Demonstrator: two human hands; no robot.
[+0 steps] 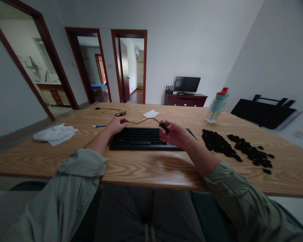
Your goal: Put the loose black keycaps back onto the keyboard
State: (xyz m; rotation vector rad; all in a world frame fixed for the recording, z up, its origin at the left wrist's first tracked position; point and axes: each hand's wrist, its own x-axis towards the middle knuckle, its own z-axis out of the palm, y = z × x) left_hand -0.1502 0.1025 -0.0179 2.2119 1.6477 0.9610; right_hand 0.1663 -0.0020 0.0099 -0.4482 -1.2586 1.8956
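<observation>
Head view, long, flat, black keyboard [138,137], right hand [177,134] pinching dark block [164,127], grip of left hand [118,124] unclear

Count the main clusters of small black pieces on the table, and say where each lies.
2: the inner cluster right of the keyboard, the outer cluster farther right across a narrow gap. No others show.

The left arm [98,144] stretches forward, the left hand [117,125] low, fingertips pinched together; the right arm [204,156] angles inward, the right hand [176,135] raised, fingers curled.
</observation>
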